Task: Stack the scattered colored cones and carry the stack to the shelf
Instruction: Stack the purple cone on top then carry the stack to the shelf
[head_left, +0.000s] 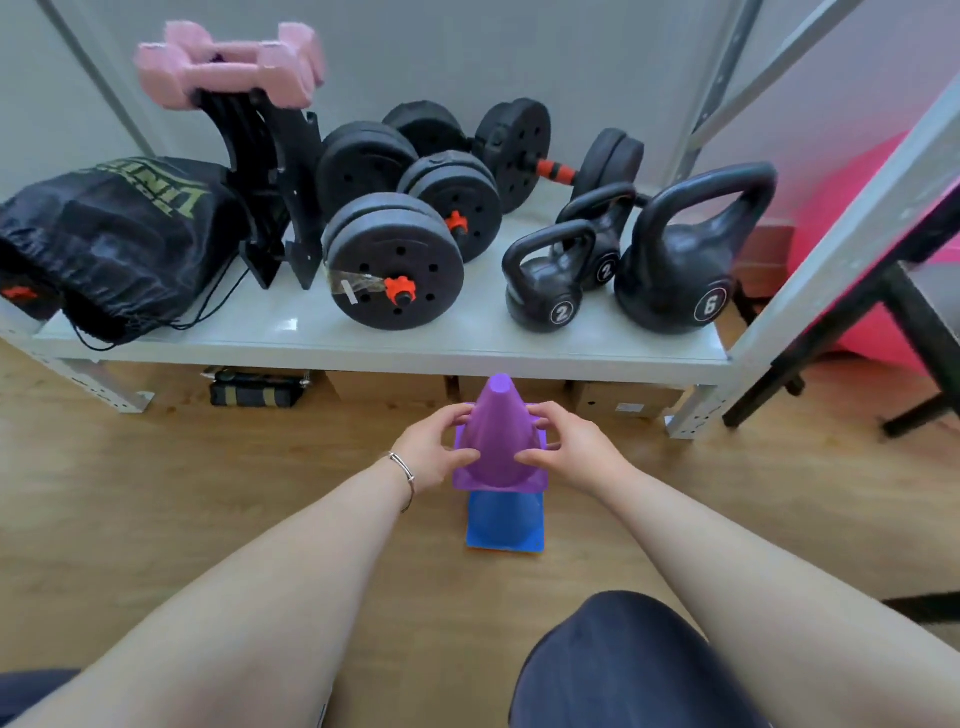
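Both hands on purple cone (497, 441), left hand (435, 453) and right hand (570, 451) fingers wrapped round its sides. Cone upright atop blue cone (505, 521) on floor; shelf (395, 347) straight ahead, above.

A single head-worn wide-angle camera looked forward and steeply down from close above, over the wearer's forearms, facing a low metal shelf (384, 349) across the wooden floor (156, 493).

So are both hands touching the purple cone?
Touching. The head view shows the left hand and right hand with fingers pressed against opposite sides of the purple cone.
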